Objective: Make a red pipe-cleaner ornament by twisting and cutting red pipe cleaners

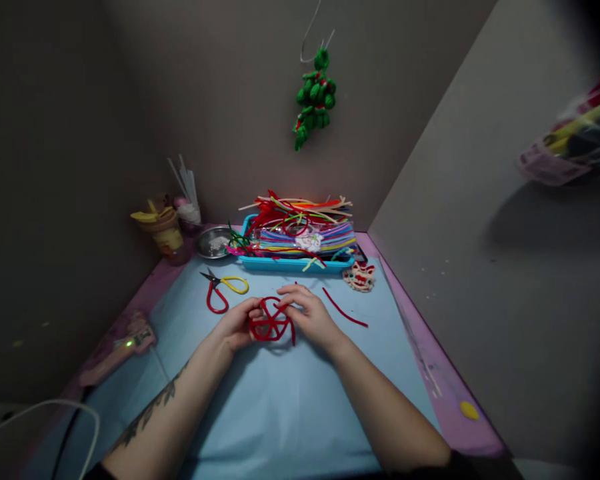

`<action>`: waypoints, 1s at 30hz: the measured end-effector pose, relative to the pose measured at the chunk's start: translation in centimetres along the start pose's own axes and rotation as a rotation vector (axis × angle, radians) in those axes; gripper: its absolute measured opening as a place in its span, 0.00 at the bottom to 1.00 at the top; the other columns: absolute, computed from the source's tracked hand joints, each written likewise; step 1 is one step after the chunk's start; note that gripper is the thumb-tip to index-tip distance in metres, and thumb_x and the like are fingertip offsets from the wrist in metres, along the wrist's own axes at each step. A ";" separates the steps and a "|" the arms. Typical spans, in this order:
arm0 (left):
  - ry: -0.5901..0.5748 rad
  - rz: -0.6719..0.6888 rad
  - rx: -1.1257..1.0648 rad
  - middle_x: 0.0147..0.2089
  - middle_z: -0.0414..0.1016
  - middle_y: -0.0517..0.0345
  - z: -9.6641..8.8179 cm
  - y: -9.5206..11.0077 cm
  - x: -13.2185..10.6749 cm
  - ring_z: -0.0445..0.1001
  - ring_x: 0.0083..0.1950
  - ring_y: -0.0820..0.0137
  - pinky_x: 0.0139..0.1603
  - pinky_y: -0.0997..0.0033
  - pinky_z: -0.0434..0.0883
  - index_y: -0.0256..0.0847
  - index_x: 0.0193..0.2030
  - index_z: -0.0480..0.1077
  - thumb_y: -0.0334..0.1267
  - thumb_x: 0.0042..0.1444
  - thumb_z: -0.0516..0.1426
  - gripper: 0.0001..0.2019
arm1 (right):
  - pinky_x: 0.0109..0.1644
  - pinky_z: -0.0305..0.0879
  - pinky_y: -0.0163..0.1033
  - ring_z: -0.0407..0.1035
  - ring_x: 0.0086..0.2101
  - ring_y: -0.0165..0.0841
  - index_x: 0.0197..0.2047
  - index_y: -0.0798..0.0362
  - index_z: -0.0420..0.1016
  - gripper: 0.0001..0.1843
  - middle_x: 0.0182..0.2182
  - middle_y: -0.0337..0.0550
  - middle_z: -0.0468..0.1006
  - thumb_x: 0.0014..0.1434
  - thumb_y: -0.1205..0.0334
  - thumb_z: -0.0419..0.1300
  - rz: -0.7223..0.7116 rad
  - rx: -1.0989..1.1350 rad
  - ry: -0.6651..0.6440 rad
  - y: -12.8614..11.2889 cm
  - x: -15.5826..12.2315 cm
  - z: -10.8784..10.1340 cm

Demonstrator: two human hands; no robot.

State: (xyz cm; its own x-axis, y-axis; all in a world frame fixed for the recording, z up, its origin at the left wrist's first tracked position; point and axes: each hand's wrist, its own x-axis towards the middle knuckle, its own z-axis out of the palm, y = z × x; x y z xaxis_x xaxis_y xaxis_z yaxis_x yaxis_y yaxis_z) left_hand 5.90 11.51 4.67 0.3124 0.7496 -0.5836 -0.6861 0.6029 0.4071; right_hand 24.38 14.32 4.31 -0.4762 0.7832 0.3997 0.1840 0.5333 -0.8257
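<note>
Both of my hands hold a red pipe-cleaner shape [270, 325], a round frame of bent loops, just above the light blue mat [280, 407]. My left hand [237, 325] grips its left side with fingers curled. My right hand [307, 313] pinches its upper right edge. A loose red pipe cleaner [344, 308] lies on the mat to the right of my right hand. Scissors [223, 288] with one red and one yellow handle lie behind my left hand.
A blue tray [295, 264] heaped with coloured pipe cleaners stands at the back. A small metal dish [214, 243], a cup with yellow pieces [166, 232] and a pink glue gun [125, 343] are on the left. A small red-white craft figure [360, 276] lies right. A green ornament [314, 100] hangs on the wall.
</note>
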 end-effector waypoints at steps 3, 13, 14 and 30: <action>0.011 0.028 -0.018 0.13 0.54 0.70 -0.2 0.4 0.1 0.56 0.13 0.78 0.15 0.78 0.59 0.38 0.23 0.61 0.30 0.59 0.51 0.12 | 0.49 0.66 0.43 0.72 0.40 0.36 0.35 0.50 0.78 0.09 0.35 0.44 0.79 0.58 0.69 0.56 0.002 -0.025 0.055 0.6 0.2 0.1; -0.005 -0.020 -0.059 0.14 0.55 0.70 -0.4 0.7 0.0 0.55 0.12 0.79 0.13 0.82 0.55 0.39 0.22 0.59 0.30 0.57 0.52 0.12 | 0.41 0.68 0.38 0.72 0.35 0.32 0.37 0.52 0.75 0.12 0.33 0.41 0.79 0.53 0.71 0.52 0.194 0.133 0.061 2.5 -0.1 1.7; -0.020 -0.014 -0.062 0.14 0.55 0.69 -0.4 0.8 0.0 0.56 0.13 0.79 0.13 0.81 0.56 0.39 0.23 0.59 0.30 0.57 0.52 0.12 | 0.40 0.69 0.38 0.72 0.34 0.32 0.37 0.53 0.75 0.11 0.33 0.41 0.79 0.53 0.70 0.53 0.209 0.175 0.082 2.3 -0.1 1.7; -0.028 -0.015 -0.062 0.15 0.58 0.66 0.3 0.8 -0.5 0.59 0.15 0.78 0.14 0.81 0.59 0.37 0.24 0.62 0.29 0.56 0.53 0.10 | 0.34 0.71 0.34 0.76 0.28 0.32 0.27 0.54 0.75 0.14 0.24 0.39 0.80 0.37 0.62 0.73 0.584 0.934 0.181 0.9 0.5 1.3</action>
State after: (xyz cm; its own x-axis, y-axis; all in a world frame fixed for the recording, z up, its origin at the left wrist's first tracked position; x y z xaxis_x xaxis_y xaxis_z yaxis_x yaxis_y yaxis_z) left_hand 5.36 11.66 5.47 0.3405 0.7483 -0.5693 -0.7205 0.5966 0.3533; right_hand 23.23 14.80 3.24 -0.3816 0.9107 -0.1582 -0.4159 -0.3221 -0.8504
